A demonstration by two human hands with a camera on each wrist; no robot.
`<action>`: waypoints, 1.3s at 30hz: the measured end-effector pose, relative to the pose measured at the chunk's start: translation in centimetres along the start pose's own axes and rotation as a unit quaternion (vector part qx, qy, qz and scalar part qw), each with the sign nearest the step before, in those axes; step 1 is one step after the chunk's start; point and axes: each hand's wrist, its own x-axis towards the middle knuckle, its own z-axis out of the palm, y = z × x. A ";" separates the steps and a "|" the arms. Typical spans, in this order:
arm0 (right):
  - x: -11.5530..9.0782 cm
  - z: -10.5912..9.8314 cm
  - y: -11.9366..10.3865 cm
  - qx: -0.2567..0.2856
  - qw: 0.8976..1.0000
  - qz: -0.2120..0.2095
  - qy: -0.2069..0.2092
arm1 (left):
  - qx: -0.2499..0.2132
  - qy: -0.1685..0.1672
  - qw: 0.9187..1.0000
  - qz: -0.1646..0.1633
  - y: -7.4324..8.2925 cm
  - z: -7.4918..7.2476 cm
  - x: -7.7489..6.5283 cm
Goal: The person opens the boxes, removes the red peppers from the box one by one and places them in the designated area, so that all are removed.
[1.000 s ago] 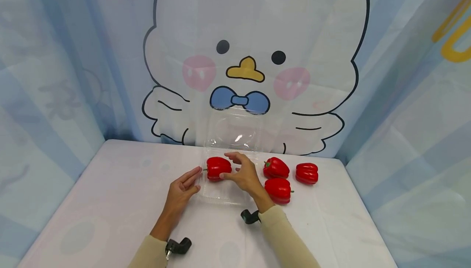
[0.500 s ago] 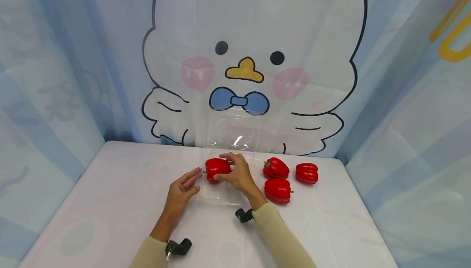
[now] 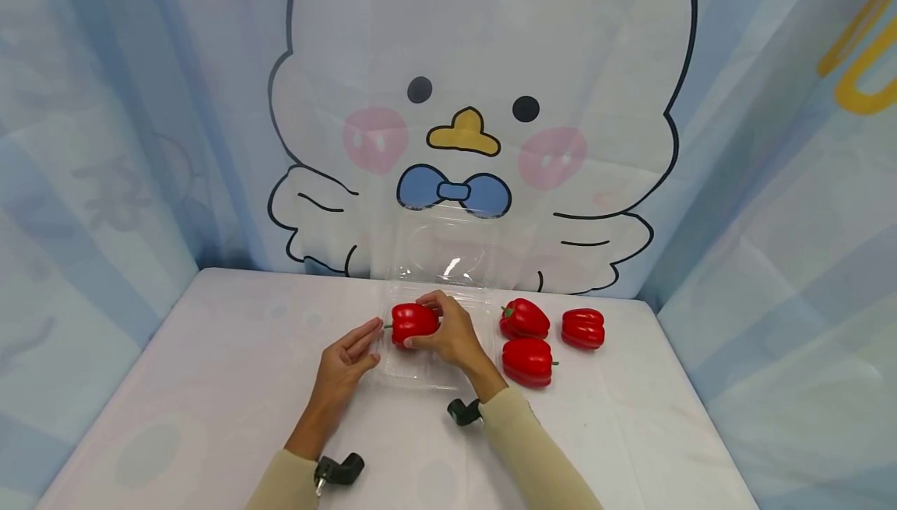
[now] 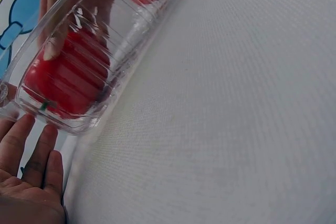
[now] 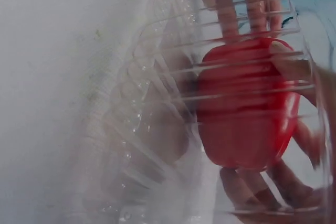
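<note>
A red bell pepper point(image 3: 408, 325) lies on its side at the left end of a clear plastic clamshell container point(image 3: 420, 371), its green stem toward the left. My right hand point(image 3: 457, 337) reaches into the container and grips the pepper between thumb and fingers. In the left wrist view the pepper point(image 4: 73, 80) shows through the ribbed wall. My left hand point(image 3: 345, 362) is at the container's left end, fingers fairly straight, fingertips against or very near the wall. The container's lid point(image 3: 443, 249) stands raised at the back. Through the plastic, the right wrist view shows the pepper point(image 5: 244, 103) partly blurred.
To the right of the container lie more red bell peppers: one at the back point(image 3: 524, 319), one in front point(image 3: 528, 362) and one farther right point(image 3: 583, 328). A white cloth covers the table point(image 3: 231, 385). Printed curtains point(image 3: 476, 43) enclose the back and sides.
My right hand has moved slightly left and down with the pepper, which now sits a little nearer the container's left end. The left hand has stayed almost in place.
</note>
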 end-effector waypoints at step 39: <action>-2.0 -4.3 1.0 0.046 0.998 -0.011 0.035 | 0.013 -0.002 1.000 0.014 0.0 0.0 -0.1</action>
